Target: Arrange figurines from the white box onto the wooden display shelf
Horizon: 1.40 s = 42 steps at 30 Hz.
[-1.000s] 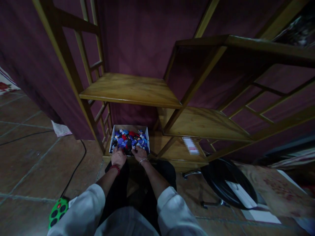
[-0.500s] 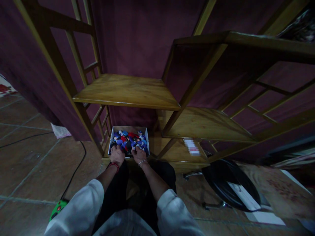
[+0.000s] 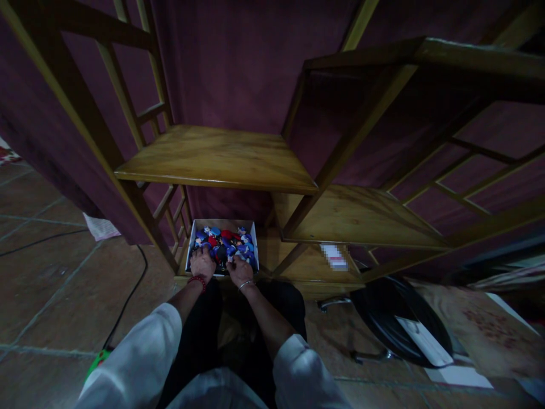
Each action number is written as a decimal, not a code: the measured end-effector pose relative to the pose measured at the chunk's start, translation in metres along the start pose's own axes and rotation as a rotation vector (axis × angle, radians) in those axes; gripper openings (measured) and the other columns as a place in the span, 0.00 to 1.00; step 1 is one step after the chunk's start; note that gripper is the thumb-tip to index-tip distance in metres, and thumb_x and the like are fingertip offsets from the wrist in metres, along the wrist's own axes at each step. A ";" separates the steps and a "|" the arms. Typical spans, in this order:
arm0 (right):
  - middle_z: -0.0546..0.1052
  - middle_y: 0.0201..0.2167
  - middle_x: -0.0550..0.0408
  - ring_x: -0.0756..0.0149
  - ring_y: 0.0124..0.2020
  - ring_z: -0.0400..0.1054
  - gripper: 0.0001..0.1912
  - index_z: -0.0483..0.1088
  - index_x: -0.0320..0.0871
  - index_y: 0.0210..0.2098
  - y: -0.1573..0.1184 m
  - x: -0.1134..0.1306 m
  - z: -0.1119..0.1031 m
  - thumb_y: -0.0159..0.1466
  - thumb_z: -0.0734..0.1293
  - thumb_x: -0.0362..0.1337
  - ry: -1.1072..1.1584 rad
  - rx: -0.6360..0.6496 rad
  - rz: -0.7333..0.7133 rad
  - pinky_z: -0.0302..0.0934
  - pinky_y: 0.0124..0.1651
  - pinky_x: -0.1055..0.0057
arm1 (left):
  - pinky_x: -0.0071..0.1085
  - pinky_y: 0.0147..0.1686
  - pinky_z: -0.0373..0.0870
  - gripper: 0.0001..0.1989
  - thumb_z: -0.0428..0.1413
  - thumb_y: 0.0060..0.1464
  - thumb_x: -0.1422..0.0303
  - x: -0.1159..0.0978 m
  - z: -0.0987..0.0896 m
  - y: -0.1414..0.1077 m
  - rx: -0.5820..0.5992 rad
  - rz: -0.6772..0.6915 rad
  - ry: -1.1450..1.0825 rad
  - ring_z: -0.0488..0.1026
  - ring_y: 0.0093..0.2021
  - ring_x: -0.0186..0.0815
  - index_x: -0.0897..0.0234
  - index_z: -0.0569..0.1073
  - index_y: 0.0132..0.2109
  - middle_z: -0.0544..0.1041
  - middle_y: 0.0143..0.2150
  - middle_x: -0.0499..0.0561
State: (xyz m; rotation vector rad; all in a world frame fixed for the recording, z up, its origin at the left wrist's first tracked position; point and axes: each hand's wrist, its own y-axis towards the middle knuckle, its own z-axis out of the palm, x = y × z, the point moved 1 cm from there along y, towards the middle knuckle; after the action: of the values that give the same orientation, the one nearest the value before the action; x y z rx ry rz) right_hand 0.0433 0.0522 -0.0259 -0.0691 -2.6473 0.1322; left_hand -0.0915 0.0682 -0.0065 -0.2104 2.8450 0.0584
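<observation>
**Figurines (image 3: 222,241) packed in a white cardboard box (image 3: 221,222), with two hands resting on them**

Dozens of small figurines, mostly blue with some red and black, are filling the box. Their details are too small to make out. The left hand (image 3: 202,264) is pressing onto the near left part of the pile, and its grip is curled and narrow, with the fingers down among the figurines. The right hand (image 3: 240,271) is lying on the near right part in the same narrow curl. Whether either grip is holding a figurine cannot be told.

A red bead bracelet (image 3: 196,280) is circling the left wrist, and a silver bangle (image 3: 246,286) is circling the right. White sleeves (image 3: 140,352) are reaching toward the box from below it in view, above black trousers (image 3: 200,335).

The box is sitting on the lowest wooden shelf (image 3: 306,264) of an open rack. A second wooden shelf (image 3: 217,162) is spanning directly above the box, and a maroon wall (image 3: 238,74) is rising behind it. A tiled floor (image 3: 55,284) is spreading to the left of the box, crossed by a black cable (image 3: 131,284).
</observation>
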 end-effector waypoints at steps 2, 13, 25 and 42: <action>0.75 0.36 0.53 0.65 0.37 0.68 0.14 0.65 0.45 0.40 0.000 0.000 0.001 0.60 0.56 0.43 -0.016 -0.006 0.001 0.56 0.37 0.73 | 0.39 0.45 0.59 0.26 0.47 0.46 0.71 0.000 0.000 0.003 -0.005 -0.009 0.017 0.62 0.49 0.48 0.70 0.59 0.54 0.67 0.49 0.63; 0.75 0.36 0.53 0.65 0.37 0.68 0.15 0.66 0.45 0.40 0.001 0.000 0.001 0.60 0.55 0.44 -0.030 -0.002 0.006 0.56 0.35 0.73 | 0.38 0.48 0.57 0.27 0.47 0.46 0.71 0.009 0.006 0.016 0.059 0.014 0.044 0.59 0.52 0.46 0.65 0.57 0.56 0.62 0.55 0.59; 0.75 0.36 0.54 0.65 0.37 0.68 0.14 0.66 0.47 0.40 -0.001 0.002 -0.002 0.59 0.57 0.44 -0.005 0.007 0.025 0.56 0.36 0.73 | 0.36 0.45 0.60 0.23 0.48 0.46 0.71 0.008 -0.001 0.009 0.057 -0.004 -0.011 0.61 0.51 0.44 0.66 0.61 0.53 0.62 0.51 0.61; 0.75 0.37 0.55 0.66 0.38 0.68 0.15 0.65 0.46 0.43 0.002 0.000 0.004 0.59 0.57 0.43 -0.004 0.005 0.029 0.57 0.38 0.74 | 0.45 0.51 0.54 0.27 0.47 0.47 0.73 0.000 0.016 0.001 -0.064 0.393 0.009 0.41 0.61 0.51 0.59 0.60 0.57 0.56 0.60 0.53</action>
State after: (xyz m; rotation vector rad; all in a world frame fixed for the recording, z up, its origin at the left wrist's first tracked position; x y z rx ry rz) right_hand 0.0416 0.0537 -0.0297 -0.1056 -2.6502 0.1481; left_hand -0.0867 0.0701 -0.0219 0.3385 2.8515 0.2296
